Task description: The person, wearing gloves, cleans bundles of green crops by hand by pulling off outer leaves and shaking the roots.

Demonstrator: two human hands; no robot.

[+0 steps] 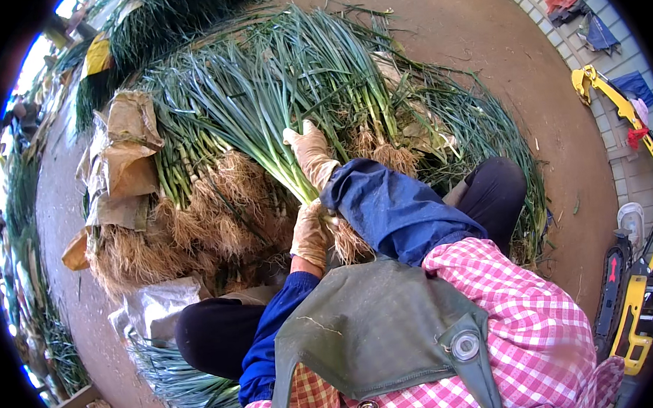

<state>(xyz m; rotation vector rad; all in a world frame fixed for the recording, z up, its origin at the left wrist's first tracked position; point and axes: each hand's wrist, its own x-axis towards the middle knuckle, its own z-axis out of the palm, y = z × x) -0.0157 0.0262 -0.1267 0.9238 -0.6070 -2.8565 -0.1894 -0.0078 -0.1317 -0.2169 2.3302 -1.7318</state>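
In both gloved hands I hold a small bunch of green onions (pixel 289 175), its leaves slanting up and away to the left. My left hand (pixel 310 236) is closed around the white lower stalks, just beside the tan roots (pixel 349 243). Farther up, my right hand (pixel 313 153) is closed against the stalks with its thumb up; some of its fingers are hidden. A large heap of green onions (pixel 261 78) lies in front of me, with thick tangles of roots (pixel 226 198) facing me.
Folded brown sacking (pixel 133 144) lies against the heap's left side. More green onions (pixel 188 385) lie by my left knee, near a silvery sheet (pixel 162 305). To the right, beyond brown ground (pixel 560 147), stands a yellow digger-like machine (pixel 624 107) by a tiled surface.
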